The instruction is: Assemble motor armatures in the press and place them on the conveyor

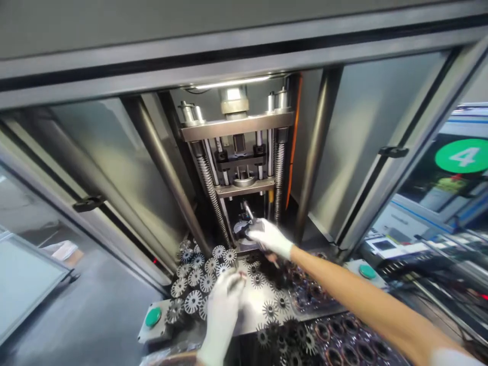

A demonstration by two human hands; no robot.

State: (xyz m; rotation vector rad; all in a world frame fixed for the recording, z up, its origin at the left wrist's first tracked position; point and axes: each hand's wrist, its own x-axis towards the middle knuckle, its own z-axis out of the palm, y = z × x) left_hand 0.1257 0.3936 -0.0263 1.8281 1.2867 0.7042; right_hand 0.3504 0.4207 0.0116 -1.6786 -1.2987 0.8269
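Bare forearm reached from the lower right, its white-gloved right hand closed around a shiny metal tool under the screw press; the gloved left hand pinched something small; many toothed steel discs lay spread on a steel plate, beside a tray of dark rings.

The right arm reaches in from the lower right of the head view, with the bare right forearm stretched up and across toward the middle. It ends in the white-gloved right hand, its back turned up and its fingers curled forward, partly out of sight. The white-gloved left hand rises from the bottom edge, well apart from the right and lower in the view. Its fingertips are drawn together in a pinch; whether they grip anything is too small to tell.
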